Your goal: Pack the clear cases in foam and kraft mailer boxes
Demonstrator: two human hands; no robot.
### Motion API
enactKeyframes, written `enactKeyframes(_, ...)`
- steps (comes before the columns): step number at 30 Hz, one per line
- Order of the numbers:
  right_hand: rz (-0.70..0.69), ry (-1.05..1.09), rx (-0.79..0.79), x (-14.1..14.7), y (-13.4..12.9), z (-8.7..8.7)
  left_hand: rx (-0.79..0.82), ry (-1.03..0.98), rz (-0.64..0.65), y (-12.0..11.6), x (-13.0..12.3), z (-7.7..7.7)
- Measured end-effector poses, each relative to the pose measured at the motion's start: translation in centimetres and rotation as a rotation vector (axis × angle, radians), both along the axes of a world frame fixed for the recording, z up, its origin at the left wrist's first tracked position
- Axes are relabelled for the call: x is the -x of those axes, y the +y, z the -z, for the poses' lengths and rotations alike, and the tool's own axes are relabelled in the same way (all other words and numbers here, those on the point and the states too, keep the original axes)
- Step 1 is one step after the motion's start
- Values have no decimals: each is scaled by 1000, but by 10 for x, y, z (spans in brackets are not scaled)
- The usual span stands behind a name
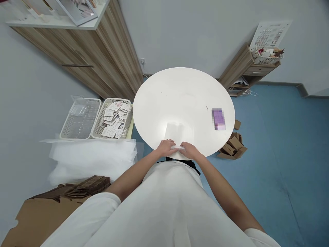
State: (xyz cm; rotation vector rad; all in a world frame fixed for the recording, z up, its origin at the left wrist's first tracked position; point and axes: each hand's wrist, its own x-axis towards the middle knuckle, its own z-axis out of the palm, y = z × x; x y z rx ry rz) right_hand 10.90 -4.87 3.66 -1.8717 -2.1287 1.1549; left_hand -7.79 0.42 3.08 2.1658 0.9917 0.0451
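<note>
At the near edge of the round white table (pixel 183 91), my left hand (pixel 166 148) and my right hand (pixel 189 151) face each other. Both are closed on a narrow white roll (pixel 178 148), one at each end of it. It looks like thin translucent wrapping sheet, rolled or folded up. The flat part of the white sheet (pixel 174 132) spreads away from my fingers across the tabletop. Its outline is hard to tell against the white surface and glare. What lies inside the roll, if anything, is hidden.
A purple blurred rectangular item (pixel 218 119) lies on the table's right side. To the left stand a basket of printed cards (pixel 113 118), a basket of clear plastic cases (pixel 81 116), stacked white sheets (pixel 92 157) and flat cardboard (pixel 46 216). A carton (pixel 232 147) sits on the floor, right.
</note>
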Motion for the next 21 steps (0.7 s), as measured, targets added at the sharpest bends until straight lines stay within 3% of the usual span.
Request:
enactKeyframes(5, 57, 67, 49, -16, 22, 1, 139, -72, -131, 25, 15, 4)
enactKeyframes(10, 262, 147, 137, -24, 32, 14, 278, -107, -301, 39, 20, 17)
enactKeyframes(16, 476, 197, 121, -26, 37, 29, 292, -99, -516, 44, 16, 38)
enactKeyframes(21, 596, 189, 66, -30, 37, 33, 272, -68, -604, 46, 17, 44)
